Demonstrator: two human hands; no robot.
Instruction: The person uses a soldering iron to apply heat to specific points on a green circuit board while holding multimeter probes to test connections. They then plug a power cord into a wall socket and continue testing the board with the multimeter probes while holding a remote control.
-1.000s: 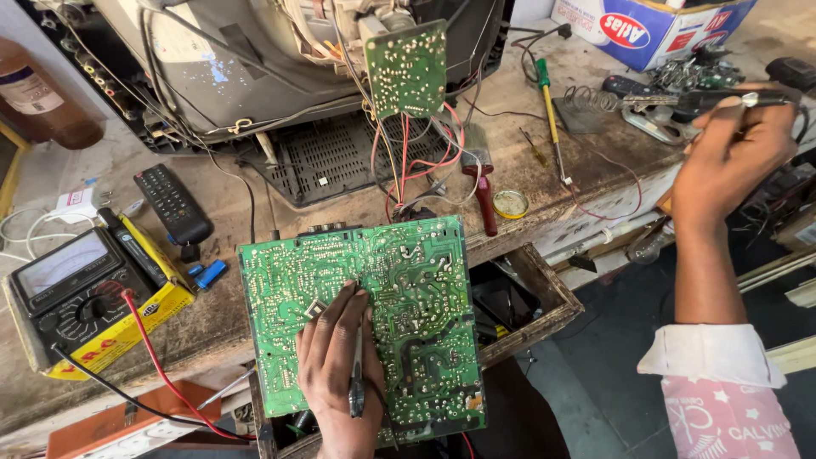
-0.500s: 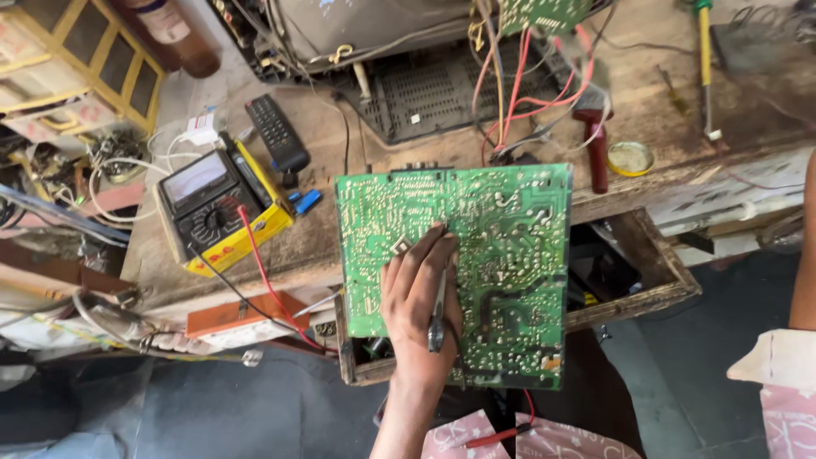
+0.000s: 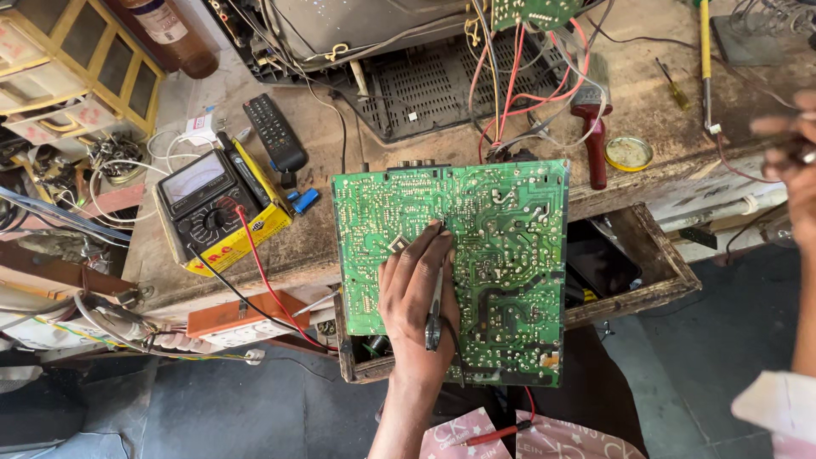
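**Green circuit board in the middle, left hand on top of it**

Green circuit board [image 3: 501,255] lying flat in the middle of the frame, solder side up, half on the table [image 3: 663,93] edge and half over an open wooden drawer [image 3: 671,272]. Long side of the board running up and down the frame.

Left hand [image 3: 416,302] reaching up from the bottom middle, resting right on the board. Fingers closed around a thin dark tool [image 3: 435,297], like a probe or small pen. Tool pointing up, along the board's long side, tip near the board's middle left part. Nothing between this hand and the board, so by far the nearer hand.

Right hand [image 3: 795,157] far off at the right edge of the frame, blurred, well apart from the board. Fingers curled, maybe around something small, but too blurry to tell what or how tight.

Red and white wires [image 3: 527,85] running from the board's top edge up to a smaller green board [image 3: 531,13] at the top. So little room to move upward.

Yellow meter [image 3: 217,208] to the left of the board, with a black remote [image 3: 274,132] above it. Red-handled tool [image 3: 595,136] and small round tin [image 3: 629,153] near the board's upper right corner. Open room mostly below, toward the dark floor [image 3: 255,408].
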